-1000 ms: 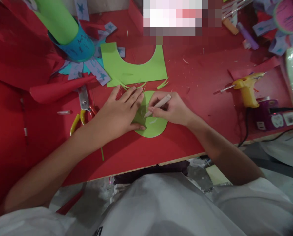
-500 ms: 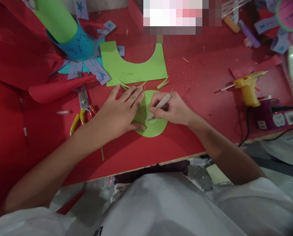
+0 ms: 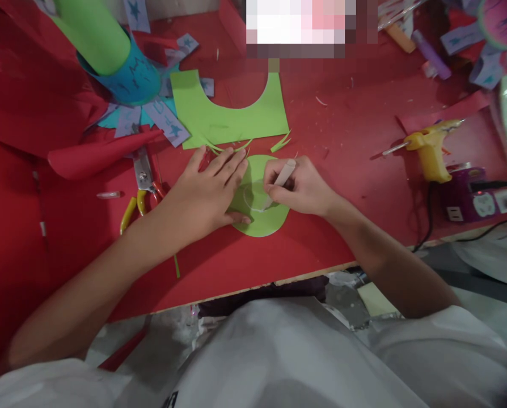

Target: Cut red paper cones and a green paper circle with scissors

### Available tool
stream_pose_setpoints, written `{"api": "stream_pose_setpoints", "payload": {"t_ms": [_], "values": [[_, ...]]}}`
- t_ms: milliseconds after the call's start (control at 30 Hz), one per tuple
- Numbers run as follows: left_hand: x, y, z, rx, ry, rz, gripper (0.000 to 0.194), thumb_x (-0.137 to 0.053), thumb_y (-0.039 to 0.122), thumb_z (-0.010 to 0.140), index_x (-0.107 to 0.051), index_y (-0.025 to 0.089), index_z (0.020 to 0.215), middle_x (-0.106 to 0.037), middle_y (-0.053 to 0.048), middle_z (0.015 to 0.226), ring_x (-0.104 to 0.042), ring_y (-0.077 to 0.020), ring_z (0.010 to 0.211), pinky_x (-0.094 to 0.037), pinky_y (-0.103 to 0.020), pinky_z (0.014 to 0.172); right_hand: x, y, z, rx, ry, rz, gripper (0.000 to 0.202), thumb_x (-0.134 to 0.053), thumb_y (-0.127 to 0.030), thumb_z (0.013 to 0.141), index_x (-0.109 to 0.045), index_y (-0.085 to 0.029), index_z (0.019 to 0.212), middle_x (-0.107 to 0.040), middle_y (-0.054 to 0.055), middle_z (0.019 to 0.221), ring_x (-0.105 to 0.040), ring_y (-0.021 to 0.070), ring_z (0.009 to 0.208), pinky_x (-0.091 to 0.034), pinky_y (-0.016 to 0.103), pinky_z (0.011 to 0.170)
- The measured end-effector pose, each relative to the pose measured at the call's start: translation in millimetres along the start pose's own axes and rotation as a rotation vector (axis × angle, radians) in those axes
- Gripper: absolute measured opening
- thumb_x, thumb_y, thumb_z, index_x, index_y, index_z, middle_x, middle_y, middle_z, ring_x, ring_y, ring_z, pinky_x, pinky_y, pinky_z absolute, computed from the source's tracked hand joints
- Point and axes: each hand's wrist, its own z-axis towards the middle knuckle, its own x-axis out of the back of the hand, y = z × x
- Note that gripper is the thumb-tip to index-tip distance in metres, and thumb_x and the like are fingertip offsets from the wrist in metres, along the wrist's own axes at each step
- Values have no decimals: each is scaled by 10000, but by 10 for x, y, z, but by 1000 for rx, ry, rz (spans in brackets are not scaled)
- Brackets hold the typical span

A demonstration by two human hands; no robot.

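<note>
A round green paper disc (image 3: 260,225) lies on the red table in front of me. My left hand (image 3: 208,190) rests flat on its left side, fingers stretched out. In my right hand (image 3: 302,190) is a white marker (image 3: 285,173), its tip down on the disc near the middle. A thin pale curved line shows on the green surface beside the tip. Just beyond the disc lies a green sheet (image 3: 236,124) with a round cutout, and thin green trimmings (image 3: 281,141) sit between the two.
Scissors (image 3: 143,175) with yellow and red handles lie left of my left hand, near a small clear cap (image 3: 109,195). A yellow glue gun (image 3: 434,150) and a purple power strip (image 3: 466,195) are at right. A blue-and-green paper tube (image 3: 134,76) stands at back left.
My right hand has moved the marker tip slightly to the right, and a pale curved line on the disc is more visible. My left hand stays in place.
</note>
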Motion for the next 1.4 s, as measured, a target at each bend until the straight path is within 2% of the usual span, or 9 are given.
{"api": "stream_pose_setpoints", "payload": {"t_ms": [200, 367, 567, 700, 833, 1033, 1133, 1233, 1400], "values": [[-10, -5, 7, 4, -4, -10, 960, -572, 579, 1098, -132, 136, 1827, -145, -218, 1894, -218, -450, 1749, -94, -661, 1404, 10, -31, -11, -23, 5, -13, 135, -665, -220, 819, -592, -230, 705, -530, -39, 591, -473, 133, 592, -342, 306, 560], [-15, -9, 29, 16, -32, -12, 965, -558, 619, 1097, -126, 166, 1831, -130, -197, 1901, -185, -426, 1762, -86, -660, 1404, 44, -20, -32, -51, 102, 16, 199, -684, -230, 863, -580, -230, 693, -515, -17, 613, -474, 144, 594, -361, 321, 542], [-7, -14, 30, 20, -23, -24, 937, -564, 566, 1100, -154, 136, 1825, -124, -204, 1900, -186, -417, 1764, -70, -653, 1416, 83, 65, -43, -50, 238, 82, 396, -712, -493, 1021, -604, -235, 741, -546, 17, 666, -538, 148, 596, -406, 348, 531], [-21, -27, 18, 5, -11, -28, 968, -592, 573, 1089, -137, 143, 1827, -122, -202, 1900, -176, -430, 1764, -49, -664, 1414, 80, 114, -23, -27, 318, 71, 517, -687, -700, 1030, -616, -248, 789, -517, -1, 637, -532, 133, 566, -391, 343, 514], [-27, -33, 8, -1, -14, -18, 975, -591, 607, 1091, -140, 156, 1828, -112, -202, 1901, -182, -434, 1761, -53, -678, 1407, 106, 150, -22, 19, 469, 144, 532, -716, -732, 1002, -646, -247, 796, -534, -15, 625, -478, 107, 492, -360, 337, 465], [-22, -162, 12, -105, 60, -75, 1021, -666, 611, 1063, -166, 151, 1825, -130, -200, 1899, -162, -433, 1766, -48, -680, 1415, 218, 273, -12, 2, 599, 146, 517, -700, -772, 991, -716, -269, 872, -596, 12, 638, -645, 170, 587, -420, 342, 472], [-41, -272, 32, -229, 84, -150, 1040, -688, 591, 1057, -125, 185, 1831, -194, -190, 1892, -164, -425, 1768, -41, -699, 1412, 233, 304, 19, 47, 631, 172, 530, -678, -797, 990, -712, -282, 874, -562, -20, 604, -621, 150, 544, -395, 300, 450], [-42, -325, 45, -288, 97, -187, 1011, -699, 533, 1065, -121, 211, 1830, -315, -181, 1860, -220, -385, 1762, -39, -702, 1411, 221, 265, 46, 89, 679, 183, 532, -678, -788, 997, -675, -279, 840, -507, -53, 563, -481, 115, 446, -320, 283, 422], [-39, -298, 73, -338, 235, -214, 668, -719, 359, 1060, -493, 240, 1677, -642, -156, 1649, -538, -352, 1599, -146, -661, 1412, 244, 172, 70, 74, 764, 107, 551, -620, -799, 1024, -593, -284, 832, -534, -47, 616, -403, 111, 446, -324, 314, 441]]}}
